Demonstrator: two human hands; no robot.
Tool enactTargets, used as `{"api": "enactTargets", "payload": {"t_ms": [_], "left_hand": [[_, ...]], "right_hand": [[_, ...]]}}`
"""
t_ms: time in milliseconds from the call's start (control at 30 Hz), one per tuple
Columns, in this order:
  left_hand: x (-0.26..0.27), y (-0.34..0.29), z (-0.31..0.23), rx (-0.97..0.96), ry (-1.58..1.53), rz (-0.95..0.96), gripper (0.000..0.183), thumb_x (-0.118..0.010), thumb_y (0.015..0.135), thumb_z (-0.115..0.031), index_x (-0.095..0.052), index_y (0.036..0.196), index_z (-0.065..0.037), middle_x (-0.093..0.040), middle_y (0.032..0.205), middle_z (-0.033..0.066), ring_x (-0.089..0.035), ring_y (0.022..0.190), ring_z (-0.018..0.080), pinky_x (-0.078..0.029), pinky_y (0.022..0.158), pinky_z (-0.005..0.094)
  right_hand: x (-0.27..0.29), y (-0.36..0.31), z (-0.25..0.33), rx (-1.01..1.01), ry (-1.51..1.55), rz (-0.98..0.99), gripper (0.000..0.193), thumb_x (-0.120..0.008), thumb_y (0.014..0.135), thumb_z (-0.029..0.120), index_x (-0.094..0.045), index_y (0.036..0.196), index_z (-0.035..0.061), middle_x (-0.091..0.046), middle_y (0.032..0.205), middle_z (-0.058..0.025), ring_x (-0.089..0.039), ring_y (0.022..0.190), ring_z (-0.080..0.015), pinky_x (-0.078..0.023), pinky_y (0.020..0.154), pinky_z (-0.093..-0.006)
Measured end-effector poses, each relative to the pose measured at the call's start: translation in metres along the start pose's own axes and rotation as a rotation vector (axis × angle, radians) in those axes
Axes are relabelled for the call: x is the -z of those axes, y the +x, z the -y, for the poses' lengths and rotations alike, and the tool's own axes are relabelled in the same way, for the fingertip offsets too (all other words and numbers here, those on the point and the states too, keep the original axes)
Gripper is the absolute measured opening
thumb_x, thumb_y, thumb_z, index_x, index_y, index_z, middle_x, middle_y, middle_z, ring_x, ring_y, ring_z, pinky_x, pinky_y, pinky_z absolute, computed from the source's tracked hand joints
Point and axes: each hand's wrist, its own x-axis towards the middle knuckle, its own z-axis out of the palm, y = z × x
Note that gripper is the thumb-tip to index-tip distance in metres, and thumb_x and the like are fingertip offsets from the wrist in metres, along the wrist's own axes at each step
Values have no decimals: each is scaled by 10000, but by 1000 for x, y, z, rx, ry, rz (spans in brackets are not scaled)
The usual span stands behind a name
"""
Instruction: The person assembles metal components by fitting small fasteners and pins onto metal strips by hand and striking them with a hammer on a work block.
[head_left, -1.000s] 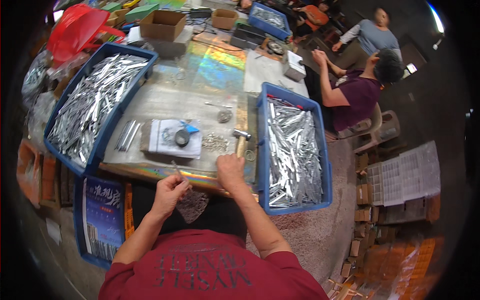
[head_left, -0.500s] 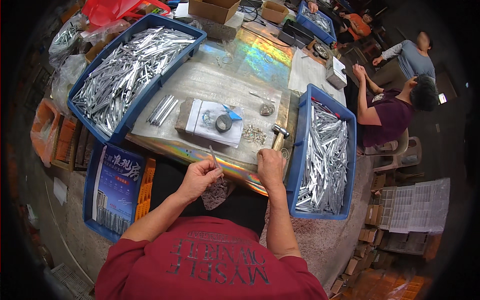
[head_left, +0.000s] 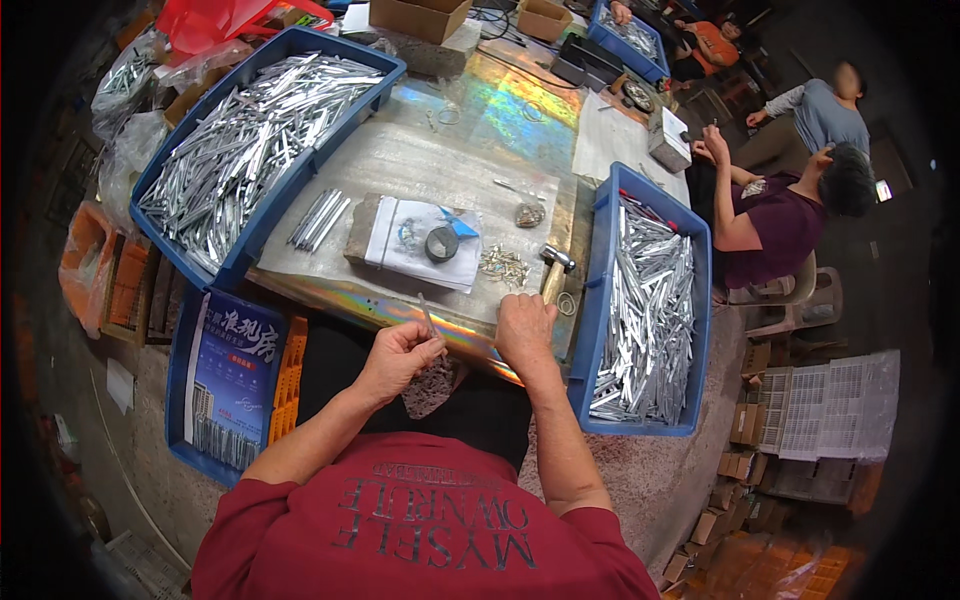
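My left hand (head_left: 402,358) pinches a thin, narrow metal strip (head_left: 428,316) upright between thumb and fingers, just off the table's near edge. At that same edge, my right hand (head_left: 526,330) rests with its fingers curled down and their tips hidden; what they hold, if anything, I cannot make out. Right beside those fingers lies a hammer (head_left: 556,268) with a wooden handle. Just beyond the hand is a loose pile of small metal pins (head_left: 505,268). A paper-topped block (head_left: 410,275) carries a dark ring (head_left: 441,244) and a blue scrap (head_left: 459,224).
Blue bins of silvery metal strips stand left (head_left: 262,150) and right (head_left: 648,320). Several strips (head_left: 320,220) lie in a row on the table. A small round container (head_left: 529,215) sits behind the pins. Co-workers (head_left: 790,215) sit at the far right.
My right hand has shifted a little left, away from the hammer's handle. The hammer stays where it lay. My left hand keeps its hold on the strip, nearly unmoved.
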Motion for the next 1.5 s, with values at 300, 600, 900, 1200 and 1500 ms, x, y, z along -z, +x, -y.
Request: {"api": "enactTargets", "payload": {"t_ms": [300,600,900,1200,1500], "left_hand": [[-2,-3,-2,-42,92,-69,137,-559,779,-165,-553,750,-31,-543,654,0,-430,512,24,-328,448,144],[-3,-4,-1,-28,29,4,152,-584,766,-187,-549,752,-40,-550,675,7,-435,523,26,-338,451,145],[-13,-3,-9,-71,41,8,120,-594,750,-130,-567,791,-20,-565,663,11,-446,516,23,-334,445,143],[-16,0,-2,-108,55,3,81,-574,755,-91,-527,722,-33,-479,578,-27,-396,475,30,-316,442,164],[-8,-2,7,-112,61,-7,69,-586,752,-83,-548,756,-25,-494,617,-38,-408,512,18,-312,461,148]], "right_hand": [[-11,-2,-11,-92,552,-285,65,-470,746,66,-457,771,7,-504,697,-175,-491,696,-355,-385,616,-416],[20,-5,-5,-226,868,-234,96,-503,765,107,-504,773,12,-544,736,-154,-533,705,-294,-413,623,-348],[11,-25,35,-285,1660,-30,152,-502,808,147,-477,740,13,-449,668,21,-398,639,-52,-357,575,-196],[22,-40,57,-321,1382,-39,184,-522,800,151,-481,720,-9,-458,633,19,-395,619,-49,-368,544,-207],[17,-45,60,-337,1472,-4,190,-520,805,163,-505,732,-12,-463,629,26,-399,597,-43,-367,519,-207]]}}
